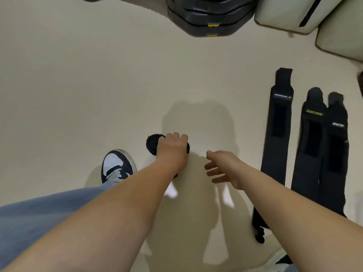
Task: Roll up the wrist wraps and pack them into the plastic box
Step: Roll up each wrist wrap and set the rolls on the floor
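My left hand [172, 147] grips a rolled-up black wrist wrap [154, 143] low over the beige floor, fingers curled over its top; the roll's spiral end shows at the hand's left. To the right of it, my right hand [223, 166] hovers with its fingers spread and holds nothing. Three black wrist wraps lie flat side by side on the right: one with a small label [278, 130], one lettered XUEYING [312, 146] and one with white lettering [336, 146]. No plastic box is in view.
Stacked dark weight plates [210, 16] with yellow marks sit at the top centre. Pale cushions [294, 12] lie at the top right. My shoe [117, 165] and jeans leg [49, 213] are at the lower left on the beige floor [78, 95].
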Tool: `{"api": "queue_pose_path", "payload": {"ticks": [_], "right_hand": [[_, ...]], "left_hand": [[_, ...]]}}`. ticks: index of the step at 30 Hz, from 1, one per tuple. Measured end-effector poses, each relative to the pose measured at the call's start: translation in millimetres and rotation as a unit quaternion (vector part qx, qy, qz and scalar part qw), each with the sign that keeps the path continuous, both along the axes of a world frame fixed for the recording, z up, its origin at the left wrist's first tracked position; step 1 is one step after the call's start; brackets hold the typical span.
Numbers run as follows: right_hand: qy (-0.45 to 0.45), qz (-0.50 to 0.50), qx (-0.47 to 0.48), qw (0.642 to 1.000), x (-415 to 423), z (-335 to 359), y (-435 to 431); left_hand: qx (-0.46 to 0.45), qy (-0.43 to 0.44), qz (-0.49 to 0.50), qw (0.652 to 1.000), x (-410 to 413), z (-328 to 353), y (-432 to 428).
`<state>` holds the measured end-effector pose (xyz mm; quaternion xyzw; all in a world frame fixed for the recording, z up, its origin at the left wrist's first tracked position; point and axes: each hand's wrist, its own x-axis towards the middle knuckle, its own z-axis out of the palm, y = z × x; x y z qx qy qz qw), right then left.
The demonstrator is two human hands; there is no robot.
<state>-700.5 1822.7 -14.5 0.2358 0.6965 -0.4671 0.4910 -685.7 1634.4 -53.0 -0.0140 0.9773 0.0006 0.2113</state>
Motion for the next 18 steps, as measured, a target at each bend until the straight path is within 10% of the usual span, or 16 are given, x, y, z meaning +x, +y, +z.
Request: {"api": "queue_pose_path", "payload": {"ticks": [10, 18], "right_hand": [[0.064, -0.031, 0.06, 0.996, 16.0, 16.8, 48.7], [0.068, -0.157, 0.16, 0.972, 50.7, 7.3, 150.5]], "left_hand": [[0.123, 0.025, -0.061, 0.99, -13.9, 41.9, 63.3], [0.267, -0.185, 0.01, 0.946, 3.5, 39.7, 191.7]]}}
